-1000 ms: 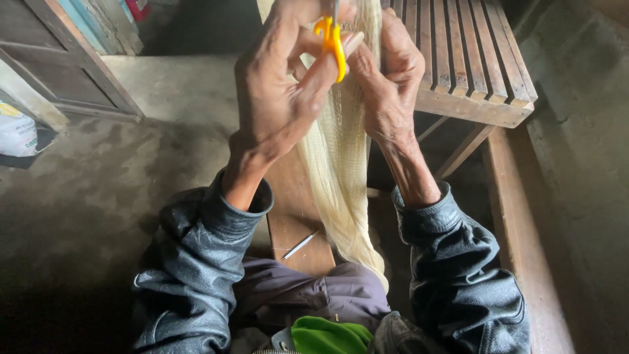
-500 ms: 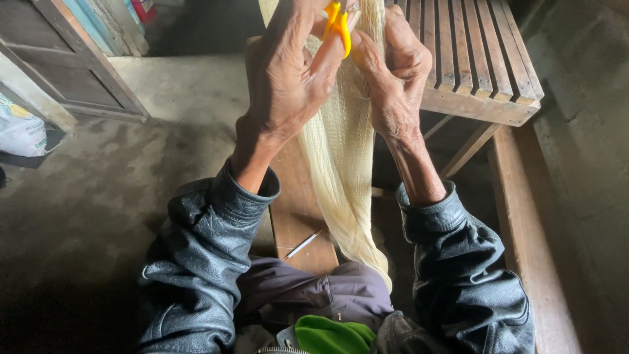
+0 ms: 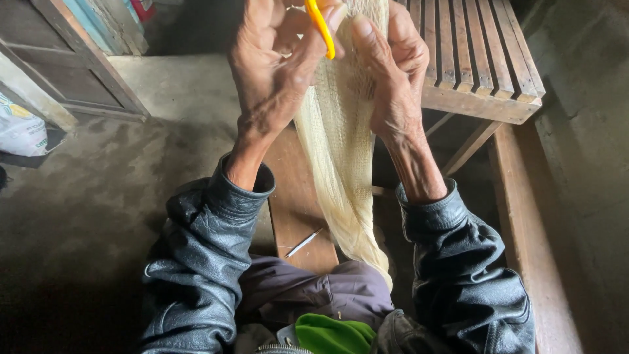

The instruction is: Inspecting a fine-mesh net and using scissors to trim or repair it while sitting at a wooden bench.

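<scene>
Left hand (image 3: 275,72) raised, fingers pinched on thin yellow plastic netting needle (image 3: 321,26), right hand (image 3: 386,72) gripping fine cream mesh net (image 3: 341,164), bunched, hanging to lap, over worn wooden plank (image 3: 295,203), beside slatted bench (image 3: 478,59).

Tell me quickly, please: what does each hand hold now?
Left hand: closed on the yellow tool, pinched between thumb and fingers.
Right hand: closed on the pale net, gripping its upper part.

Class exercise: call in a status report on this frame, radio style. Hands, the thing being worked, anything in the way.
Left hand pinching yellow tool. Right hand gripping pale net, which hangs toward the lap. Nothing between the hands.
</scene>
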